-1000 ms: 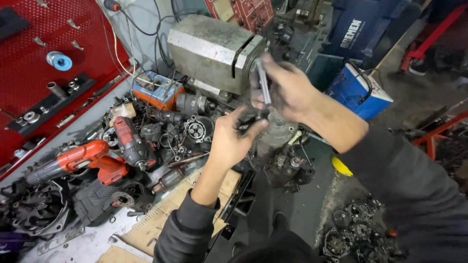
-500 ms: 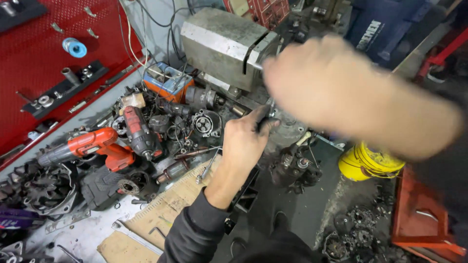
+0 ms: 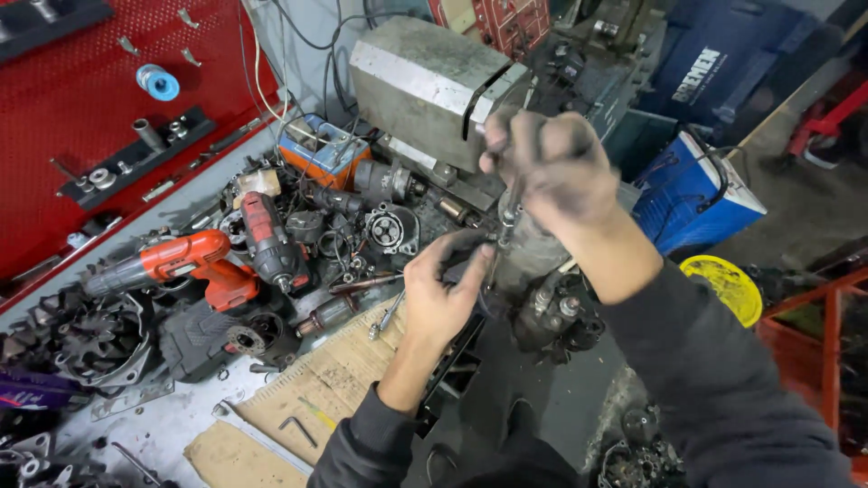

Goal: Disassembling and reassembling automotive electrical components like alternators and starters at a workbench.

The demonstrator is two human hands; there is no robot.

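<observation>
Bench, far left: orange-red plastic cordless drill (image 3: 176,262) lying on its side among dark metal parts. Left hand (image 3: 443,294) at the bench edge, fingers curled around a dark greasy metal motor part (image 3: 533,271). Right hand (image 3: 553,167) above it, fisted round a slim steel ratchet tool (image 3: 506,217), tip pointing down onto the part.

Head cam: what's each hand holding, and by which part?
Right hand grips a slim metal tool by its upper end, shaft pointing down. Left hand holds the dark motor part at its left side.
</observation>
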